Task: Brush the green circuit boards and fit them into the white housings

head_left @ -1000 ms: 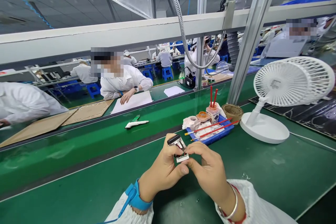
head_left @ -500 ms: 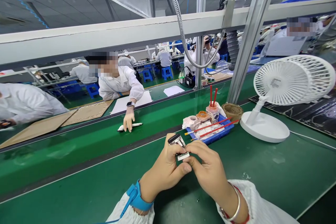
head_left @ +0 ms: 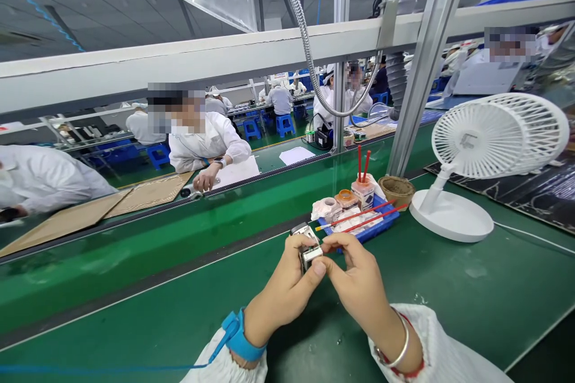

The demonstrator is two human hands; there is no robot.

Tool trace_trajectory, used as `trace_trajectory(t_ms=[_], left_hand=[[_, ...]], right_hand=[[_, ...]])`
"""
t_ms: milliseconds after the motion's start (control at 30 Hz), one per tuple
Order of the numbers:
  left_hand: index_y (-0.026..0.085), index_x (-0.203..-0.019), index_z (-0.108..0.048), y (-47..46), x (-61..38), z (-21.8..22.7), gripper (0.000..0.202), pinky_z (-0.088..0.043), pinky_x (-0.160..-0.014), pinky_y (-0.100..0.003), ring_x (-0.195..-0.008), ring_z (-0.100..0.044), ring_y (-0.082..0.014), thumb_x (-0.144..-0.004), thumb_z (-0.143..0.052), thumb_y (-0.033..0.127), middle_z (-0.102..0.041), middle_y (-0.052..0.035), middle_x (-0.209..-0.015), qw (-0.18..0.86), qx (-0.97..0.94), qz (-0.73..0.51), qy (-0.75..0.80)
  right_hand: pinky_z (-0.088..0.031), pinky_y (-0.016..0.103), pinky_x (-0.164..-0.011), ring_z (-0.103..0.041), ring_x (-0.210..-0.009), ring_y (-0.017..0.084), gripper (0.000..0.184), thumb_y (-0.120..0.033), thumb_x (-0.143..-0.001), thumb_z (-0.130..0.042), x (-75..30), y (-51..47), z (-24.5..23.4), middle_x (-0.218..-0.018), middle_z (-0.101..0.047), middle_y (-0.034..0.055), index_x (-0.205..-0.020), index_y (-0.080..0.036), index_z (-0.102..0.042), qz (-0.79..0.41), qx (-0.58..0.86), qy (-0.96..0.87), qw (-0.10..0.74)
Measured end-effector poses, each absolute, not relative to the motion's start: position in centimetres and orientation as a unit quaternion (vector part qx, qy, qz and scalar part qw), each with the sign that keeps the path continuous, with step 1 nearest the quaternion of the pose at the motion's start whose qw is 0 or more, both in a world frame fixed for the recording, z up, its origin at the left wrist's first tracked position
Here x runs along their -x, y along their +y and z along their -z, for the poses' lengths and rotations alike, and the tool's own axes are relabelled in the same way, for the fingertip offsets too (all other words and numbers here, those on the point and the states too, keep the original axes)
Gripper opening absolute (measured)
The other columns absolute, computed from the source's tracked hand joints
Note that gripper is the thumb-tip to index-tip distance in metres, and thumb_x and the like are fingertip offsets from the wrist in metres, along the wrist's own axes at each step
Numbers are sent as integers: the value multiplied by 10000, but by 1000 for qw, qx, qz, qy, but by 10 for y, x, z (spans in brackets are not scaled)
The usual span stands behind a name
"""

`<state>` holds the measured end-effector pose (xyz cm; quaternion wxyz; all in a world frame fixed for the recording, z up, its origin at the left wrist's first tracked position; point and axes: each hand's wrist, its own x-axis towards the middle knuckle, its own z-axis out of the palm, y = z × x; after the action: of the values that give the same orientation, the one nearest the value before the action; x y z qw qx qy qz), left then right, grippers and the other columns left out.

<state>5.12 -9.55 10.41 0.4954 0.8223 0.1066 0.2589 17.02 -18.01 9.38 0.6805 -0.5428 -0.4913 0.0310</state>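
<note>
While left hand [head_left: 284,292] clamps small metal-and-white part [head_left: 306,247], right hand [head_left: 357,287] pinches same part; both just in front of blue tray [head_left: 375,229], white fan [head_left: 494,137] beside tray.

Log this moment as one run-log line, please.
left hand: grips small metal part | right hand: pinches same part | held over green mat, near side of blue tray | white fan: at right, apart
</note>
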Motion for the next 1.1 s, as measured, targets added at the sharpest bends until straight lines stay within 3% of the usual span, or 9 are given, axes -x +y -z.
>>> trace_trajectory(t_ms=[100, 200, 467, 633, 800, 967, 1100], left_hand=[[311, -1190, -254, -97, -53, -104, 303, -362, -904, -347, -1064, -448, -174, -923, -387, 363, -395, -51, -1200, 546, -784, -275, 112], [334, -1287, -220, -98, -56, -105, 431, -370, -924, -327, -1107, -462, -178, -911, -429, 360, -425, -46, -1249, 585, -748, -287, 124], [264, -1431, -146, -92, -64, -108, 760, -384, -943, -319, -1116, -514, -218, -824, -593, 360, -534, -83, -1246, 650, -696, -270, 141], [239, -1445, -73, -92, -69, -107, 897, -436, -874, -307, -973, -595, -186, -775, -669, 277, -632, -65, -1039, 729, -607, -276, 155], [192, -1401, -198, -94, -74, -111, 765, -501, -709, -304, -798, -646, -189, -790, -647, 288, -652, -74, -932, 779, -514, -294, 205], [183, -1280, -352, -90, -76, -115, 578, -521, -686, -299, -766, -653, -178, -790, -643, 279, -651, -86, -960, 772, -487, -347, 216], [194, -1237, -376, -86, -75, -112, 528, -519, -648, -284, -726, -651, -167, -789, -639, 293, -649, -74, -948, 756, -491, -368, 228]], right_hand=[[-453, 253, -682, -556, -723, 133, 146, -160, -764, -641, -175, -176, -95, -785, -586, -23, -860, -228, -554, -42, 544, -492, 679], [-456, 274, -702, -552, -742, 146, 153, -226, -753, -666, -178, -173, -93, -808, -586, -9, -856, -222, -553, -83, 544, -470, 690], [-450, 285, -654, -542, -690, 156, 267, -331, -662, -729, -186, -165, -89, -724, -554, -2, -789, -196, -537, -236, 544, -402, 698], [-432, 250, -539, -494, -577, 124, 334, -406, -656, -743, -189, -160, -82, -660, -517, -22, -743, -195, -499, -267, 540, -382, 701], [-480, 275, -551, -578, -634, 165, 332, -514, -798, -583, -188, -159, -81, -696, -569, 7, -772, -199, -483, -276, 530, -386, 702], [-469, 301, -688, -596, -713, 172, 313, -494, -817, -579, -184, -158, -80, -757, -615, 23, -778, -192, -505, -275, 533, -408, 688], [-451, 283, -661, -567, -710, 160, 323, -509, -834, -546, -180, -154, -73, -741, -588, 12, -790, -193, -500, -298, 532, -419, 673]])
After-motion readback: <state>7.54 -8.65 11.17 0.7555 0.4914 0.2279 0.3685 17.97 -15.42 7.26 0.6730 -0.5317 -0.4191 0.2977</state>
